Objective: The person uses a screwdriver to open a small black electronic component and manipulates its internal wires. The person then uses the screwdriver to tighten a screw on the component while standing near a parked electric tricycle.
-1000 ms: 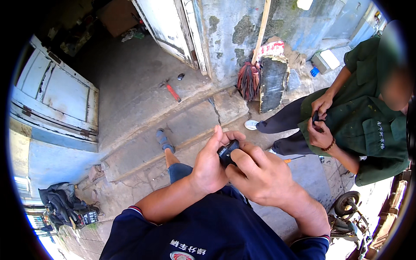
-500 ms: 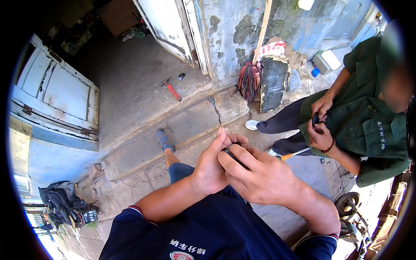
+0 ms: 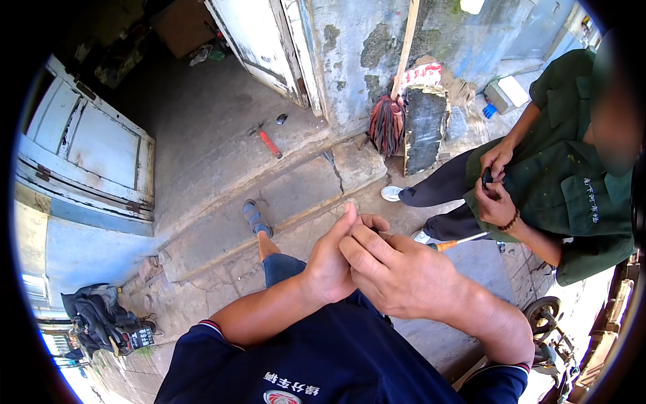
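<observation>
My left hand [image 3: 326,259] is closed round a small black device, seen a moment ago and now almost wholly hidden by fingers. My right hand [image 3: 397,276] is closed over the same device, its bent fingers pressed against my left thumb. A screwdriver with an orange handle [image 3: 445,244] shows just beyond my right knuckles; I cannot tell what it rests on. At right, a person in a green shirt [image 3: 565,195] holds a small black object [image 3: 487,179] in both hands.
A concrete step [image 3: 262,192] leads to an open doorway between worn doors [image 3: 101,151]. A red-handled tool [image 3: 269,143] lies on the threshold. A mop [image 3: 387,128] and dark board [image 3: 422,131] lean on the wall. A wheeled vehicle [image 3: 542,313] is at lower right, dark bundled items [image 3: 101,316] at left.
My right fingers have moved down over the black device, covering it. My right forearm has shifted rightward, and more of the screwdriver shows than a second ago.
</observation>
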